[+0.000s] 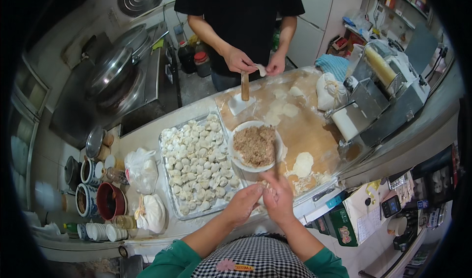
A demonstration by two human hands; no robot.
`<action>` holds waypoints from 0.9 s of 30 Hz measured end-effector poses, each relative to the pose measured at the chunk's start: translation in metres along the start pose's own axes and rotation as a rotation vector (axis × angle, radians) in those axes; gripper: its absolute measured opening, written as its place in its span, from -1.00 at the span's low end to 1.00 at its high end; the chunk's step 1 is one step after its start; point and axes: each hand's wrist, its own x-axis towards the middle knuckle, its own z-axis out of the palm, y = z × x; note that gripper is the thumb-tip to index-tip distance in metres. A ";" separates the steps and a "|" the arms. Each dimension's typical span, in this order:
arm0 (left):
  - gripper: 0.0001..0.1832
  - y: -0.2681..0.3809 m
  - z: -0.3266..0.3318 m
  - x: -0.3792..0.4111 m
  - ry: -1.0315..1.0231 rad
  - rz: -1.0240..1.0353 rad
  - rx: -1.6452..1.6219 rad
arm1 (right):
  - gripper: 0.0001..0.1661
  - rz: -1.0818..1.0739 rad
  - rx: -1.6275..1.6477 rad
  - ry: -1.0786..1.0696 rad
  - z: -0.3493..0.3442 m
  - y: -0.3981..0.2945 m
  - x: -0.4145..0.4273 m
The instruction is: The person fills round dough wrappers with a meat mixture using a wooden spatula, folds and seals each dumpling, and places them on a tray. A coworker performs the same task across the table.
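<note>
My left hand [244,201] and my right hand [277,198] meet just below a white bowl [280,147] of ground filling [254,145]. Between my fingers is a small piece of pale dough, mostly hidden. A thin wooden stick, blurred, runs from my right hand up to the bowl's right side. Left of the bowl, a metal tray [177,213] holds many filled dumplings [201,160]. Flat dough wrappers [304,164] lie on the floury wooden board [309,130] to the right, with others farther back.
Across the counter a person in black holds a wrapper [260,70]. A wood-handled scraper [245,88] is near them. A dough-rolling machine [368,101] stands right, beside a tied white bag [330,92]. Bags, a red bowl [110,201] and jars are left; a stove [147,93] lies beyond.
</note>
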 end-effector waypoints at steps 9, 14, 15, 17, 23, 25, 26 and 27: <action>-0.69 -0.016 0.028 -0.016 0.120 0.402 0.349 | -0.55 -0.112 0.128 0.045 0.008 0.004 -0.010; -0.75 -0.017 0.010 0.006 0.179 0.244 -0.039 | -0.65 0.116 0.030 -0.032 0.010 0.008 -0.004; -0.76 -0.015 0.002 0.012 0.205 0.153 -0.289 | -0.68 0.108 0.087 0.031 0.009 0.008 -0.005; -0.74 -0.010 -0.008 0.017 0.174 0.186 -0.420 | -0.72 0.091 0.199 0.156 0.007 0.005 -0.006; -0.57 0.007 0.006 0.010 0.054 0.052 -0.479 | -0.90 0.182 0.213 0.036 0.012 0.023 -0.020; -0.65 0.009 -0.006 0.006 0.128 0.073 -0.053 | -0.90 0.294 0.311 0.004 0.006 0.024 -0.018; -0.66 0.005 -0.014 0.004 0.144 0.075 0.100 | -0.85 0.411 0.383 -0.025 0.000 0.018 -0.016; -0.67 0.002 -0.021 0.000 0.166 0.081 0.252 | -0.85 0.521 0.440 -0.126 -0.007 0.012 -0.012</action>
